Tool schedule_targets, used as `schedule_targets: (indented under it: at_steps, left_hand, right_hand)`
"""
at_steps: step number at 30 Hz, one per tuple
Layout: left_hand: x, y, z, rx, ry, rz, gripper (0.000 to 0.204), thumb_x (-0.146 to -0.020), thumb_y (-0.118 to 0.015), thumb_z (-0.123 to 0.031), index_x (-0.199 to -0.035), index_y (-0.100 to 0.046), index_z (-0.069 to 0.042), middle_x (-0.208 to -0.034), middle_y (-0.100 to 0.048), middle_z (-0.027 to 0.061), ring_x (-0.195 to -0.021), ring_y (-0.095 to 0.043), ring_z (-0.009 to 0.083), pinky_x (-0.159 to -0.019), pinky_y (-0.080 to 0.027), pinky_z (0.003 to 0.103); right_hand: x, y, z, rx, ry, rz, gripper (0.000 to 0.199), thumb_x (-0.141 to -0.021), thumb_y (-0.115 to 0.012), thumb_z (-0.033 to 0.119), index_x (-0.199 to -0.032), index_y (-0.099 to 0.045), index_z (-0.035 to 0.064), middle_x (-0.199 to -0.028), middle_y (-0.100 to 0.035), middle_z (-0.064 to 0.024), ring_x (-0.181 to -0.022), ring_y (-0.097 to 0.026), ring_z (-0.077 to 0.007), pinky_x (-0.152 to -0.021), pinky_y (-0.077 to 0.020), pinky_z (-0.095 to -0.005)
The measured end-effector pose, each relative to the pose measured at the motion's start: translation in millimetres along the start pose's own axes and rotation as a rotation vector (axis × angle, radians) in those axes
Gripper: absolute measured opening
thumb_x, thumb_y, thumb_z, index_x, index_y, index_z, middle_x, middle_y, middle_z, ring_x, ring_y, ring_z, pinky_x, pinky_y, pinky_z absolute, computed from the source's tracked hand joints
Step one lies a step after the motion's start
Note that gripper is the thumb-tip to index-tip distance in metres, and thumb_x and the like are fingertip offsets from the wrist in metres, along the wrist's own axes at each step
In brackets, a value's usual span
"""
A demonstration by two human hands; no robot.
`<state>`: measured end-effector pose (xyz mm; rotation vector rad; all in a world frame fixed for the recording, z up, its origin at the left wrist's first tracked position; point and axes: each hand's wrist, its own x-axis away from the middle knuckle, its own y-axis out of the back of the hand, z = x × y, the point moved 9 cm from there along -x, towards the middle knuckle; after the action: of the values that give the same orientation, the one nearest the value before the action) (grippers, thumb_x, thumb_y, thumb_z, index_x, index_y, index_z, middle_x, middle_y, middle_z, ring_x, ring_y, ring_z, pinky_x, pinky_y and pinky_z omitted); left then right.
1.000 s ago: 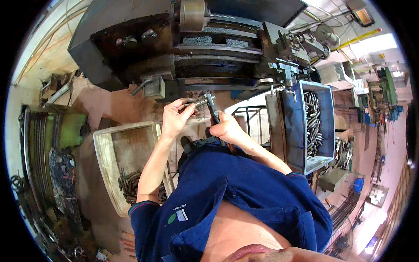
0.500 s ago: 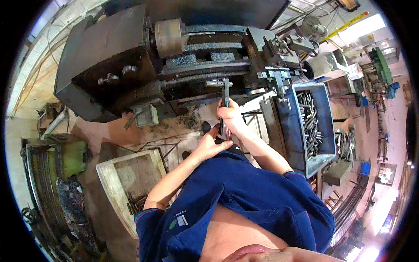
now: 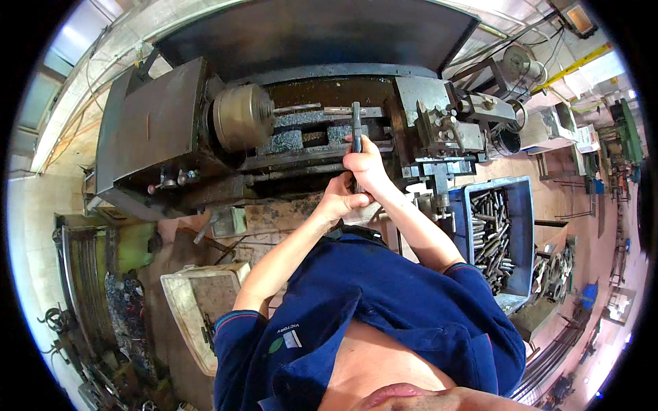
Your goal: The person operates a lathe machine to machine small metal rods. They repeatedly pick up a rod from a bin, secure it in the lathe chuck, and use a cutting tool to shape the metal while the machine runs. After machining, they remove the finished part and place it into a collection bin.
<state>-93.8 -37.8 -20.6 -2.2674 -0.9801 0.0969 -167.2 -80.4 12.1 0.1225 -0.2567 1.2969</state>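
My right hand [image 3: 367,164] is wrapped round the upper part of a long, narrow dark tool [image 3: 356,123], whose exact kind I cannot make out. My left hand [image 3: 336,200] is closed round its lower end, close to my body. At the tool's far tip a short, shiny metal rod [image 3: 336,110] lies crosswise; whether the tip grips it is too small to tell. Both hands are in front of the lathe bed. To their left, the lathe's round chuck [image 3: 240,118] looks smeared, with a thin bar [image 3: 296,107] jutting from it to the right.
Metal chips [image 3: 282,142] lie on the lathe bed. The carriage with its tool post [image 3: 439,130] stands right of my hands. A blue bin [image 3: 524,236] of metal rods is at the right, and a pale tray [image 3: 188,318] at the lower left. A dark guard [image 3: 315,38] rises behind.
My hands and the tool have moved forward, so the tool now reaches over the lathe bed. The view has shifted, showing more of the guard behind.
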Motion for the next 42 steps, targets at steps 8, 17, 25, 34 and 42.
schedule_targets:
  at_steps: [8, 17, 25, 34, 42]
  left_hand:
    - [-14.9, -3.7, -21.2, -0.016, -0.05, -0.027, 0.065, -0.056, -0.081, -0.025, -0.106, -0.05, 0.001, -0.09, -0.057, 0.0024, -0.079, -0.055, 0.0112, -0.067, -0.045, 0.022]
    - [8.4, 40.5, -29.8, -0.053, -0.023, -0.065, 0.051, -0.062, -0.078, -0.023, -0.098, -0.05, 0.0, -0.081, -0.054, 0.0003, -0.07, -0.053, 0.0079, -0.059, -0.043, 0.021]
    - [6.5, 43.1, -27.3, -0.025, -0.004, -0.011, 0.054, -0.062, -0.077, -0.019, -0.103, -0.049, 0.001, -0.079, -0.054, 0.0008, -0.07, -0.054, 0.0097, -0.059, -0.044, 0.02]
    - [9.0, 44.7, -26.3, -0.007, 0.014, -0.017, 0.047, -0.062, -0.075, -0.013, -0.099, -0.051, 0.001, -0.082, -0.055, 0.0012, -0.074, -0.056, 0.0104, -0.062, -0.046, 0.021]
    - [13.2, 64.7, -27.9, -0.141, -0.01, -0.062, 0.05, -0.059, -0.076, -0.024, -0.096, -0.053, 0.002, -0.079, -0.059, 0.0034, -0.067, -0.058, 0.0124, -0.054, -0.046, 0.022]
  right_hand:
    - [-20.6, 0.2, 1.4, 0.084, -0.093, -0.023, 0.033, -0.06, -0.055, 0.008, -0.091, -0.047, -0.0006, -0.07, -0.047, -0.0046, -0.066, -0.046, -0.0137, -0.054, -0.0385, -0.028]
    - [-24.9, -56.5, 13.1, 0.193, -0.059, 0.055, 0.032, -0.06, -0.057, 0.009, -0.089, -0.047, 0.0002, -0.072, -0.047, -0.0061, -0.068, -0.046, -0.0154, -0.058, -0.0384, -0.0295]
    - [-25.2, -36.5, 2.8, 0.165, -0.068, -0.095, 0.03, -0.06, -0.057, 0.006, -0.088, -0.047, 0.0021, -0.068, -0.046, -0.003, -0.06, -0.044, -0.0129, -0.051, -0.0369, -0.0289]
    - [-21.3, -53.6, 10.1, 0.204, -0.096, -0.015, 0.028, -0.061, -0.056, 0.006, -0.087, -0.045, 0.0025, -0.067, -0.045, -0.0045, -0.059, -0.045, -0.0139, -0.049, -0.0373, -0.0296]
    - [-17.8, -71.7, 17.1, 0.216, -0.098, 0.026, 0.029, -0.059, -0.058, 0.011, -0.083, -0.049, -0.002, -0.073, -0.053, -0.0111, -0.069, -0.052, -0.0192, -0.061, -0.0437, -0.0317]
